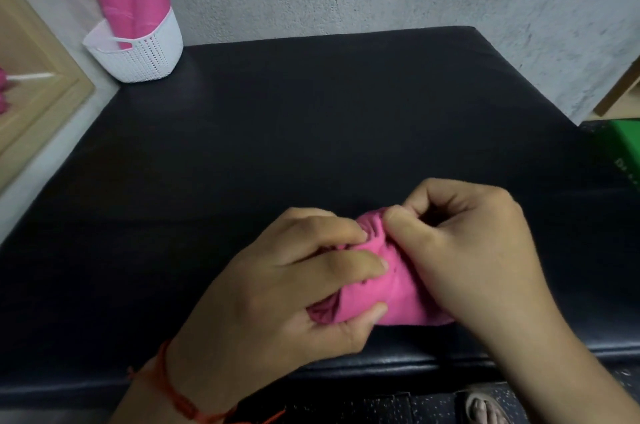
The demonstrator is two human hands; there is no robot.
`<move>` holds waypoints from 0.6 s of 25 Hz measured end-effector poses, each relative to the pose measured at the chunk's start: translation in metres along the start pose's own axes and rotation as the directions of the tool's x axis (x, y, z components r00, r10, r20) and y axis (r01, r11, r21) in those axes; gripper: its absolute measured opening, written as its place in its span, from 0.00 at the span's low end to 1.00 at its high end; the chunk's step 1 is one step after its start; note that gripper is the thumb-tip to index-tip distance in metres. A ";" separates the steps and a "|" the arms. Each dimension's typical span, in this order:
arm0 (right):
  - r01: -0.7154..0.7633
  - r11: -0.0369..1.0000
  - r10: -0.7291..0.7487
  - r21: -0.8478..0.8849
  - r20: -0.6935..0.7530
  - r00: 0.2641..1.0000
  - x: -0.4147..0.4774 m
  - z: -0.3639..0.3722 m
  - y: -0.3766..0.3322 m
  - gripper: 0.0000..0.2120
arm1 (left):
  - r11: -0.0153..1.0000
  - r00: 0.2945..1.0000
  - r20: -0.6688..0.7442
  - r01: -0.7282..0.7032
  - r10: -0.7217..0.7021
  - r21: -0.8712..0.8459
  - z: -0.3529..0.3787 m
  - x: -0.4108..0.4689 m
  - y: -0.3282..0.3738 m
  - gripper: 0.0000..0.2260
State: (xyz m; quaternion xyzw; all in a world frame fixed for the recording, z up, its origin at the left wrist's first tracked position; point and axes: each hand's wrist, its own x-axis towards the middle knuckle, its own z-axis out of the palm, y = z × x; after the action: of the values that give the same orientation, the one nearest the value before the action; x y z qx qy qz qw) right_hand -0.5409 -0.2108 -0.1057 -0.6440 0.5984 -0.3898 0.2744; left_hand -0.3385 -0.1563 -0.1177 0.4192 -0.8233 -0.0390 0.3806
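Observation:
A pink cloth [391,288], rolled into a bundle, lies near the front edge of the black padded surface [311,118]. My left hand [277,292] grips its left side, thumb underneath and fingers curled over the top. My right hand [467,250] pinches the cloth's upper end between thumb and forefinger. Most of the bundle is hidden between the two hands.
A white perforated basket [145,56] at the back left corner holds two rolled pink cloths [128,8]. A wooden-framed mirror [38,94] leans at the left. A green box [627,150] sits at the right edge. A grey wall backs the surface.

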 end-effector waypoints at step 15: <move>0.166 0.980 -0.195 0.107 0.385 0.902 0.004 0.008 0.028 0.12 | 0.547 0.705 0.162 0.656 -0.691 -0.520 0.018 -0.010 -0.018 0.21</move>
State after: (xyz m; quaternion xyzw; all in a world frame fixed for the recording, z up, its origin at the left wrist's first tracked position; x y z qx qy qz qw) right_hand -0.5499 -0.2189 -0.1324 -0.7516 0.4545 -0.2971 0.3746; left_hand -0.3348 -0.1652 -0.1432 0.5777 -0.5403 -0.3993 0.4635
